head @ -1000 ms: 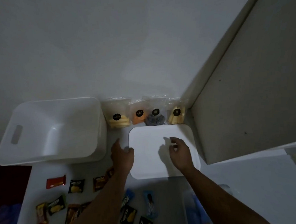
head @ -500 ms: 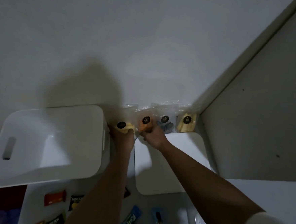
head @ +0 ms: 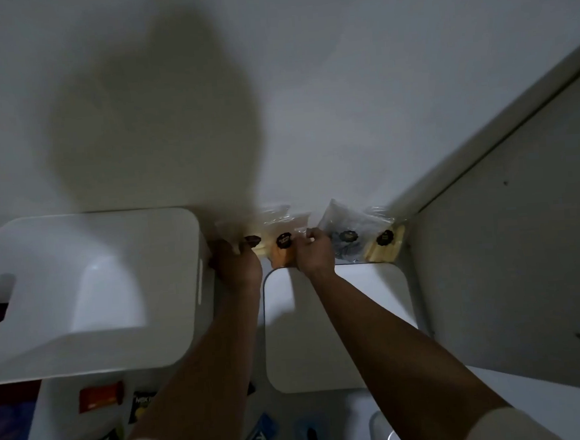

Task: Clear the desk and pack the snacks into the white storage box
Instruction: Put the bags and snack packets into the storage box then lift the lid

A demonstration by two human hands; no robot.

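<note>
While loose sweets lie on the desk (head: 552, 404), a person's left hand (head: 238, 268) curls around the pale bag (head: 253, 244) and the right hand (head: 313, 249) pinches the orange bag (head: 282, 251), both bags upright against the wall. Just left of the left hand sits the white box (head: 91, 292), open; that hand looks nearer for the drop.

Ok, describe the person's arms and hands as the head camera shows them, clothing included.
Both forearms are bare. At the bottom edge, each arm shows a pale, whitish sleeve pushed up near the elbow. The left hand and right hand wear no gloves; no watch, ring or bracelet is visible in this dim view.
</note>
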